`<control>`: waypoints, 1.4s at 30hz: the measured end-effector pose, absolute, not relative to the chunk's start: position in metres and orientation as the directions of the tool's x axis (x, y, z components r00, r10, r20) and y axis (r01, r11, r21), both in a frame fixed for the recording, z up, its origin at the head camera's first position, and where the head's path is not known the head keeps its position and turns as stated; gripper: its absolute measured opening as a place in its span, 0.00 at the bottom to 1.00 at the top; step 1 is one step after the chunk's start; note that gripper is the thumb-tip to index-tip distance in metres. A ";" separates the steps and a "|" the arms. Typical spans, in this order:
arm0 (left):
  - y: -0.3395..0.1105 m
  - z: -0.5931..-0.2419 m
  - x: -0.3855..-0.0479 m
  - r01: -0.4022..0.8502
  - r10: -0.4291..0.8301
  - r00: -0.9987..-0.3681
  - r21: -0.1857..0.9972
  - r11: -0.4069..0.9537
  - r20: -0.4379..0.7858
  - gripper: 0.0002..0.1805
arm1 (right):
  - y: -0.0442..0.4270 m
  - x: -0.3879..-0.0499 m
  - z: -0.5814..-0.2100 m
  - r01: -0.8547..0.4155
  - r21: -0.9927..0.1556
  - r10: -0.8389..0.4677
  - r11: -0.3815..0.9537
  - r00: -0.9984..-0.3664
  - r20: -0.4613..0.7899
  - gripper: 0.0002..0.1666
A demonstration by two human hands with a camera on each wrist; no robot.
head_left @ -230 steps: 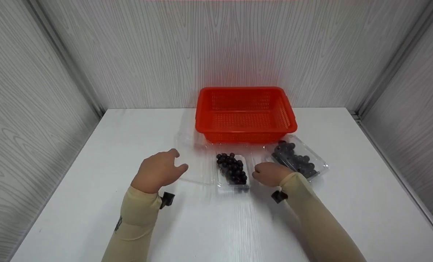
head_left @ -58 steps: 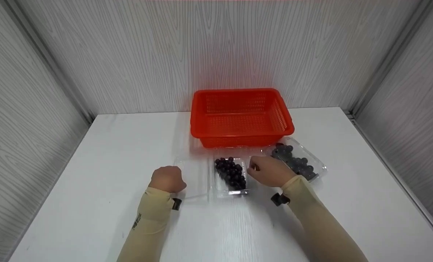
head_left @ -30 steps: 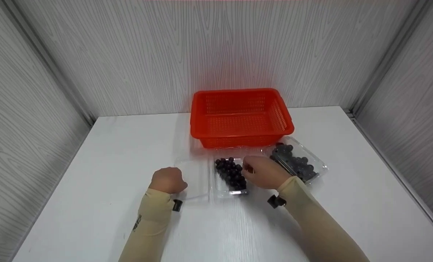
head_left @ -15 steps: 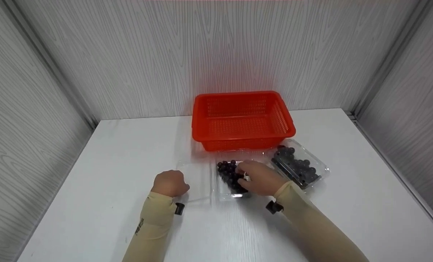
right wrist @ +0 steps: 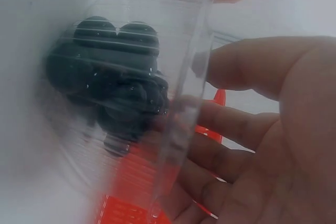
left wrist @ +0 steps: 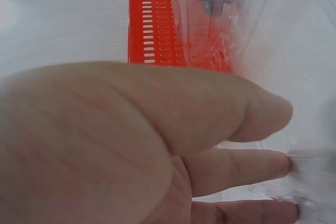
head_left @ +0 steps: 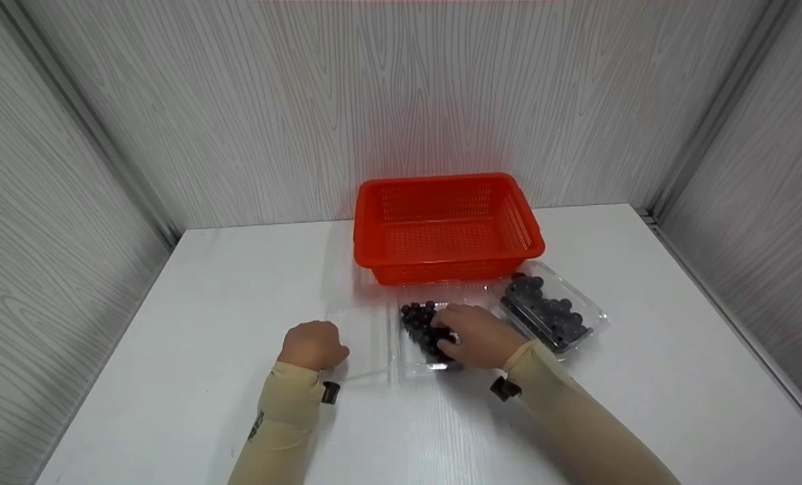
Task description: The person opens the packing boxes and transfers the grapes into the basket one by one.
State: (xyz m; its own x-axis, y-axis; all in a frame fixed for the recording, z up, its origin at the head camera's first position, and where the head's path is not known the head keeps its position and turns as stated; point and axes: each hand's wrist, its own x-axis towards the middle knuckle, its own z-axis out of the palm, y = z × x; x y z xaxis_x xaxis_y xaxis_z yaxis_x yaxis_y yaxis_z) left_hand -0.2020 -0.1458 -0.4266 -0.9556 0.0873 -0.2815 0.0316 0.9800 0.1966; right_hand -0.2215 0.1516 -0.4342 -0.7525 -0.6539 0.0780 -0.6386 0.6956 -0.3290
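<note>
In the head view, a bunch of dark grapes [head_left: 415, 320] lies in a clear plastic box [head_left: 434, 367] whose hinged lid [head_left: 367, 340] is folded out flat to the left. My left hand [head_left: 312, 345] holds that lid at its outer edge; in the left wrist view the fingertips meet clear plastic. My right hand [head_left: 480, 335] reaches into the box from the right, thumb and fingers spread about the grapes. Through the clear wall in the right wrist view, the fingers come beside the grapes [right wrist: 113, 85] while the thumb stays apart from them.
A red plastic basket [head_left: 448, 263] stands behind the box, with nothing seen inside. To the right, a second clear box [head_left: 550, 316] with dark grapes lies at an angle, close to my right hand. Grey panels [head_left: 407, 87] enclose the white table at the back and sides.
My right hand has moved left from beside the box to over the grapes, its fingers and thumb parting. The left hand has moved onto the lid since the earliest frame and stays there.
</note>
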 end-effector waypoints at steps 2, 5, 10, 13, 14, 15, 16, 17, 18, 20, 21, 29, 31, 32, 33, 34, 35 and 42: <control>-0.146 -0.427 -0.202 0.024 0.081 -0.955 0.195 0.980 -0.286 0.12 | 0.151 -0.221 -0.435 -0.641 -0.326 -0.654 0.695 -0.752 0.084 0.17; -0.147 -0.428 -0.201 0.021 0.076 -0.955 0.190 0.982 -0.288 0.12 | 0.148 -0.221 -0.436 -0.633 -0.319 -0.647 0.705 -0.759 0.078 0.18; -0.147 -0.428 -0.202 0.028 0.085 -0.953 0.197 0.980 -0.289 0.12 | 0.147 -0.223 -0.438 -0.625 -0.305 -0.638 0.719 -0.767 0.067 0.23; -0.147 -0.427 -0.203 0.029 0.086 -0.953 0.195 0.980 -0.290 0.12 | 0.147 -0.225 -0.437 -0.632 -0.277 -0.637 0.724 -0.766 0.084 0.28; -0.147 -0.426 -0.203 0.029 0.085 -0.954 0.192 0.981 -0.289 0.12 | 0.147 -0.226 -0.437 -0.637 -0.263 -0.638 0.724 -0.764 0.095 0.29; -0.147 -0.426 -0.204 0.028 0.083 -0.954 0.190 0.981 -0.288 0.12 | 0.147 -0.227 -0.437 -0.642 -0.251 -0.640 0.725 -0.762 0.102 0.31; -0.147 -0.425 -0.204 0.029 0.082 -0.955 0.187 0.982 -0.285 0.12 | 0.147 -0.228 -0.437 -0.645 -0.238 -0.641 0.726 -0.760 0.104 0.32; -0.147 -0.425 -0.204 0.032 0.084 -0.957 0.185 0.982 -0.279 0.11 | 0.147 -0.229 -0.437 -0.647 -0.229 -0.642 0.727 -0.759 0.106 0.33; -0.147 -0.424 -0.203 0.034 0.085 -0.958 0.185 0.982 -0.275 0.11 | 0.146 -0.229 -0.438 -0.650 -0.225 -0.646 0.726 -0.757 0.101 0.34; -0.147 -0.426 -0.202 0.044 0.093 -0.958 0.182 0.982 -0.270 0.12 | 0.146 -0.229 -0.440 -0.651 -0.221 -0.650 0.726 -0.755 0.087 0.34; -0.147 -0.427 -0.202 0.050 0.099 -0.958 0.181 0.982 -0.268 0.12 | 0.146 -0.229 -0.442 -0.652 -0.221 -0.653 0.725 -0.753 0.081 0.34; -0.142 -0.426 -0.203 0.059 0.103 -0.961 0.175 0.983 -0.255 0.12 | 0.146 -0.237 -0.448 -0.656 -0.168 -0.652 0.736 -0.753 0.085 0.30; -0.141 -0.426 -0.204 0.056 0.099 -0.960 0.168 0.984 -0.261 0.12 | 0.146 -0.237 -0.447 -0.648 -0.159 -0.646 0.744 -0.760 0.076 0.30; -0.141 -0.426 -0.204 0.055 0.098 -0.960 0.166 0.985 -0.263 0.12 | 0.146 -0.236 -0.447 -0.645 -0.159 -0.643 0.748 -0.763 0.071 0.30; -0.140 -0.427 -0.204 0.056 0.098 -0.960 0.164 0.985 -0.262 0.12 | 0.145 -0.235 -0.446 -0.640 -0.156 -0.639 0.752 -0.767 0.063 0.31; -0.140 -0.428 -0.203 0.058 0.099 -0.960 0.162 0.985 -0.261 0.12 | 0.145 -0.233 -0.445 -0.633 -0.162 -0.634 0.757 -0.771 0.055 0.32; -0.140 -0.428 -0.203 0.057 0.098 -0.960 0.161 0.985 -0.262 0.12 | 0.144 -0.232 -0.445 -0.629 -0.168 -0.630 0.759 -0.775 0.049 0.33; -0.140 -0.427 -0.201 0.036 0.075 -0.961 0.149 0.988 -0.268 0.13 | 0.136 -0.235 -0.444 -0.595 -0.171 -0.602 0.785 -0.798 0.014 0.30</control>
State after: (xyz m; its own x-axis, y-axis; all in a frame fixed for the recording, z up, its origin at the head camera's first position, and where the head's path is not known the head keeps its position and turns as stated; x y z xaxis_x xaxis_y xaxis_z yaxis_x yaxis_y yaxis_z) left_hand -0.2011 -0.1397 -0.4271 -0.9606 0.0752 -0.2677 0.0357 0.9881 0.1495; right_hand -0.2345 0.1363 -0.4441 -0.7983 -0.6020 0.0139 -0.5951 0.7852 -0.1714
